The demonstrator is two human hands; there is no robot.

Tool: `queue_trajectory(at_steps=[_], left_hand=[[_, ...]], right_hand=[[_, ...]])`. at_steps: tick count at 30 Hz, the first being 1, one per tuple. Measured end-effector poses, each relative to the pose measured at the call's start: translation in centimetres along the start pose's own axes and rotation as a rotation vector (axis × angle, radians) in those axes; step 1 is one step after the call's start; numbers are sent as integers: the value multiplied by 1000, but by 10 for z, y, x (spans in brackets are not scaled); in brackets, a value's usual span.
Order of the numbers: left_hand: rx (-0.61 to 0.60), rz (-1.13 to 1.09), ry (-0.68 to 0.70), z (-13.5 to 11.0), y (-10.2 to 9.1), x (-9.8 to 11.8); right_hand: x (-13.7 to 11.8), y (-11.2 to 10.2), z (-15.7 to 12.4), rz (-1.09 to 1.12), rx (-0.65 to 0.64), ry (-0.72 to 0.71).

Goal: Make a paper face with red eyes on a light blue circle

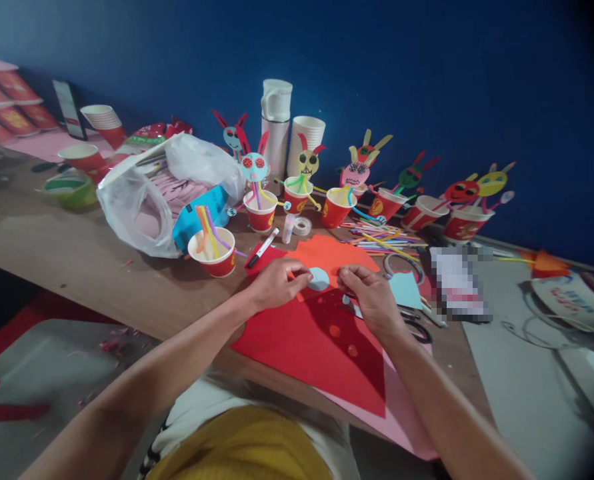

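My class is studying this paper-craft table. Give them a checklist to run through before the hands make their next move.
1. Pale blue round paper disc held: ok, at the fingertips of the left hand; disc.
2. Right hand free: cannot tell; its fingertips are pinched, and any small piece there is unclear.
3. Slim black-and-white marker nearby: ok, just beyond the left hand.
4. Round translucent tape roll uncovered: ok.
5. Large red paper sheet bare: not ok; small orange-red discs lie on it.
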State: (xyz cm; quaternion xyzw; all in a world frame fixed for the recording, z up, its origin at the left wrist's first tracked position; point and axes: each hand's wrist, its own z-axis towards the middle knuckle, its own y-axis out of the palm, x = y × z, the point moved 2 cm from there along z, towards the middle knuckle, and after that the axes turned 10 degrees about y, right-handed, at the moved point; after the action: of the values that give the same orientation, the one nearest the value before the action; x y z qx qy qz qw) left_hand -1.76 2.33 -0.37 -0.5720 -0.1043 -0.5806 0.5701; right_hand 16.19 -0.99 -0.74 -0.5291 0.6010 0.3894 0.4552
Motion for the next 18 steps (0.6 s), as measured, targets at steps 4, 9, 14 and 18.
queue_trajectory(at_steps=[4,9,14,18], left_hand=[[-159,384,228,-11,11,16],[-329,628,217,-18,18,30],[-388,744,207,-23,18,37],[-364,758,186,-37,17,40]], right_hand=[[-4,-10,5,-39,65,-30],[-2,-9,7,-53,63,-7],[5,-9,9,-45,32,35],[10,-8,11,-54,9,35]])
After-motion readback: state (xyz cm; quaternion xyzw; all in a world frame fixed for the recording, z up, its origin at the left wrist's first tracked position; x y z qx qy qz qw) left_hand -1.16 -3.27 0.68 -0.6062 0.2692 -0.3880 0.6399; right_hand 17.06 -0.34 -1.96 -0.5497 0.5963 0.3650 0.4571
